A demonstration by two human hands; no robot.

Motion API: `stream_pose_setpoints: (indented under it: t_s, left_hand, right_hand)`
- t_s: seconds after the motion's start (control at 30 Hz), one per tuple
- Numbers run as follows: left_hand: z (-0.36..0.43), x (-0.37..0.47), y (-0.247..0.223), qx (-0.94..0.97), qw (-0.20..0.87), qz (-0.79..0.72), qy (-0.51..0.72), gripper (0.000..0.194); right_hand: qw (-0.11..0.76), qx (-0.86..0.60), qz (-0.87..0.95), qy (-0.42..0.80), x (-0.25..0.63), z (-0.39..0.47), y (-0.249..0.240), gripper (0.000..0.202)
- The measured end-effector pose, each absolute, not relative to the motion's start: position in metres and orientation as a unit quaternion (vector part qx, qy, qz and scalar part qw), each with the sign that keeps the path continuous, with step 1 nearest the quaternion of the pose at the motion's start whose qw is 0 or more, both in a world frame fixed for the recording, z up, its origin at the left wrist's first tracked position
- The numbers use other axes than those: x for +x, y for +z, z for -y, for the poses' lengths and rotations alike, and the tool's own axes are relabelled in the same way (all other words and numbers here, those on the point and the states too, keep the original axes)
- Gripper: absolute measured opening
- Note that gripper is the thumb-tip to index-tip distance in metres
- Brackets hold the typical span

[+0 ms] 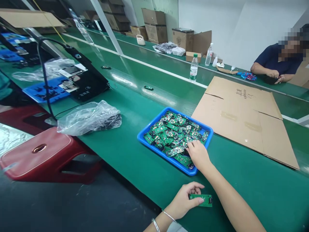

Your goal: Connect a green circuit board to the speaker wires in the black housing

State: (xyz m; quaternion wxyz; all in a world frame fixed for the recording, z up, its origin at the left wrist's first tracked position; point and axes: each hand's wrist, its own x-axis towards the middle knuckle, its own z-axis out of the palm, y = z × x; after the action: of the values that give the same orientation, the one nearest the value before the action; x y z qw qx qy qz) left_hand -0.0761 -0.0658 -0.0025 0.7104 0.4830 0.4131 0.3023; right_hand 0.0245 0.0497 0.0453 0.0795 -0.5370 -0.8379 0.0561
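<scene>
A small green circuit board (205, 200) is held in my left hand (184, 199), thumb on top, low over the green table near its front edge. Farther forward, my right hand (198, 155) reaches over the right front side of a blue tray (156, 154). Its fingers are bent round the end of another circuit board (175, 150) that lies on the heap. Many similar green boards fill the tray in a loose pile. A silvery bangle circles my left wrist.
Flattened cardboard (243, 119) lies right of the tray. Left are a plastic bag (89, 119), a black device (87, 79) and a red stool (41, 151). Single boards (148, 88) and a bottle (193, 68) stand or lie beyond. A person (277, 64) sits across, back right.
</scene>
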Motion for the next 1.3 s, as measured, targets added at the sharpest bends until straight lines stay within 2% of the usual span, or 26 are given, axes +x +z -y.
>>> stream_pose_setpoints:
  t_s: [0.27,0.5,0.7,0.93,1.13,1.3]
  left_hand:
    - [0.066,-0.076,-0.004,0.480,0.714,-0.410,0.302,0.037]
    - [0.067,-0.076,-0.006,0.482,0.714,-0.403,0.308,0.038]
    - [0.067,-0.076,-0.005,0.485,0.714,-0.400,0.308,0.037]
    - [0.066,-0.077,-0.003,0.488,0.710,-0.406,0.305,0.036]
    - [0.065,-0.078,0.001,0.497,0.701,-0.415,0.298,0.035]
    - [0.065,-0.077,0.000,0.518,0.682,-0.421,0.299,0.032]
  right_hand:
    - [0.107,-0.452,0.884,0.049,0.013,-0.051,0.044,0.019]
    - [0.194,-0.406,0.859,0.246,-0.002,-0.056,0.041,0.032]
    - [0.306,-0.479,0.741,0.357,0.012,-0.059,0.039,0.016]
    - [0.365,-0.473,0.590,0.543,0.032,-0.051,0.047,0.038]
    - [0.396,-0.417,0.473,0.668,0.035,-0.041,0.060,0.036]
    - [0.435,-0.372,0.438,0.693,0.036,-0.036,0.059,0.050]
